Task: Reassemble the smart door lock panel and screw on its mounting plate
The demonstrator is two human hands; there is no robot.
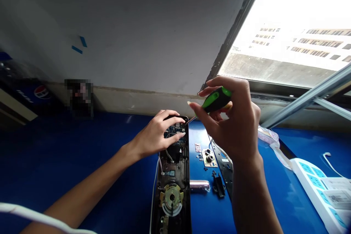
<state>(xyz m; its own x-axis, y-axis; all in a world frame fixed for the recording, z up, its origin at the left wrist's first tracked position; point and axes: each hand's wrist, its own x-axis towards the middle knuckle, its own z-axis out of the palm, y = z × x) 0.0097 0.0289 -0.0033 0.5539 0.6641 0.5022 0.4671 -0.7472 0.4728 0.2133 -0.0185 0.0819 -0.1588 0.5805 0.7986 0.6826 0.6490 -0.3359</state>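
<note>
A long black open housing [178, 170] lies lengthwise before me, its inside showing. At its far end is a circuit board [179, 139], partly covered by my left hand [155, 133]. The fingers of that hand are spread, with the index fingertip near the corner. My right hand [237, 120] is closed round the handle of a green and black screwdriver [216, 99]. Its shaft slants down to the far right corner of the housing, close to my left fingertips. Whether the tip sits in a screw is too small to tell. A round speaker [172, 198] is in the nearer half.
Right of the housing lie small screws, a metal plate with round parts [210, 158], a black bracket [218, 185], a pink cylinder [199, 185] and a black panel [223, 164]. A white power strip [309, 182] stands farther right. A white cable [41, 219] crosses the lower left.
</note>
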